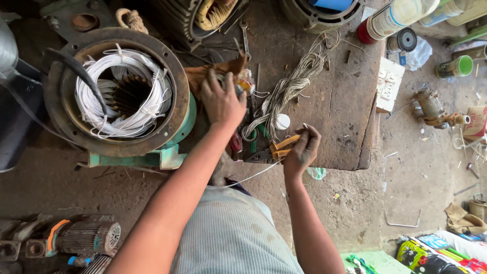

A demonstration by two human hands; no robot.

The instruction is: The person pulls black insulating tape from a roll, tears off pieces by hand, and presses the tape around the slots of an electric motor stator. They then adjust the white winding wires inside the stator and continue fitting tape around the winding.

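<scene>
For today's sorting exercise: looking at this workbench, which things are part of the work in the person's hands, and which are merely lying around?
In use:
right hand gripping orange-handled pliers
thin white wire running to the pliers
left hand on the bench clutter
wire bundle

Lying about:
motor stator with white windings
spanner
white switch plate
green-capped bottle
small motor

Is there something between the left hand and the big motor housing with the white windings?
Nothing visible stands between them. The left hand rests on the bench among small tools, and the motor housing sits right beside it, with only a brown cloth lying near the hand.
</scene>
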